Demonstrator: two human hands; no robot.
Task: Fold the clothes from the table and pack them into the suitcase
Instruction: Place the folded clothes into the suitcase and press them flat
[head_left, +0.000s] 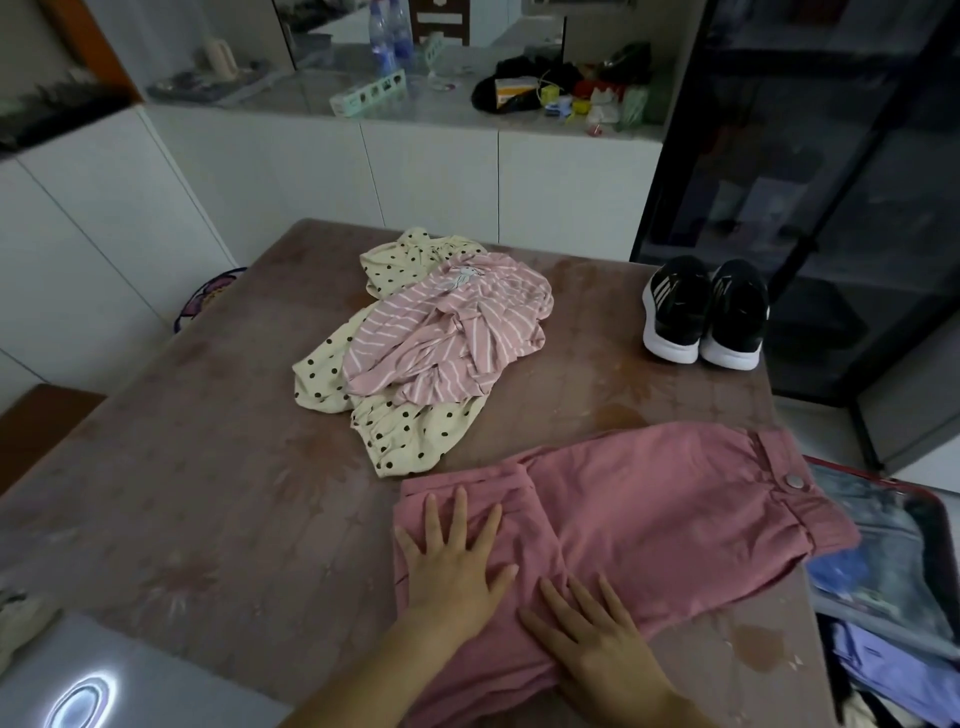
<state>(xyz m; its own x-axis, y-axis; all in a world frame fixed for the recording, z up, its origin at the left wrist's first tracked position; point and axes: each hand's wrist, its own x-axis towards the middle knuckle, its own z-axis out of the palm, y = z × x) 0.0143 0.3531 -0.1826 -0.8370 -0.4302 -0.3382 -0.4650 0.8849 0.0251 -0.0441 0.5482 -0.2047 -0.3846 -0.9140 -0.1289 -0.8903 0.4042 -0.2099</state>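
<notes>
From the head view I see my left grip (452, 564) and right grip (597, 644) both flat, fingers spread, pressing the pink trousers (675, 519) on the bench (208, 467), lower centre; the suitcase (893, 525) lies open at the lower right edge.

Lower right of centre, the folded dusty-pink cotton trousers (675, 519) are plain, one shade all over, with a silver metal button (793, 480) at the waistband. Mid-frame, the crumpled pink jersey garment (447, 332) carries thin white stripes and a small white figure print near its top. The cream fabric garment (410, 436) around it is scattered with black polka dots. Right of centre, the pair of black trainers (706, 312) has white soles and white side stripes. The glossy tabletop (208, 467) is mottled reddish brown. At the right edge, the open suitcase (878, 475) has a red rim and shows blue and lavender clothes (878, 670). The flat-fronted cabinets (431, 171) across the upper frame are white.
</notes>
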